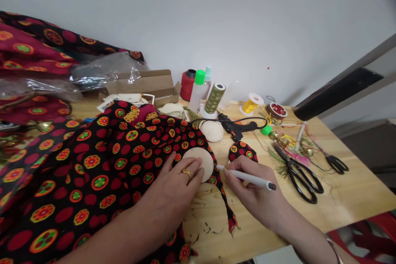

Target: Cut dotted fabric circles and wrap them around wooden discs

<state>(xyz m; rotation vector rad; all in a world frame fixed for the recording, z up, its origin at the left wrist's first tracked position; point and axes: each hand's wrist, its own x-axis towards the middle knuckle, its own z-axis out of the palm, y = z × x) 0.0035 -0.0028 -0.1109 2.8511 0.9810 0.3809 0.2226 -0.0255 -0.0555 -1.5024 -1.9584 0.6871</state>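
My left hand (177,177) lies with fingers stretched over a pale round disc (206,160), pressing it onto black fabric (136,150) printed with red and orange circles. A ring shows on one finger. In my right hand (253,187) is a white pen (250,178), its dark end pointing to the lower right. The pen's tip is at the right side of the disc, close to the fabric's edge. A cut piece of the same fabric (244,150) lies just behind my right hand. From the main cloth a narrow strip (227,204) trails toward me.
Large black-handled scissors (301,173) and smaller scissors (337,164) lie to the right. Behind stand a green thread spool (215,98), a green-capped bottle (197,93) and a yellow spool (250,104). A black glue gun (236,127) rests near a cream rounded piece (211,131).
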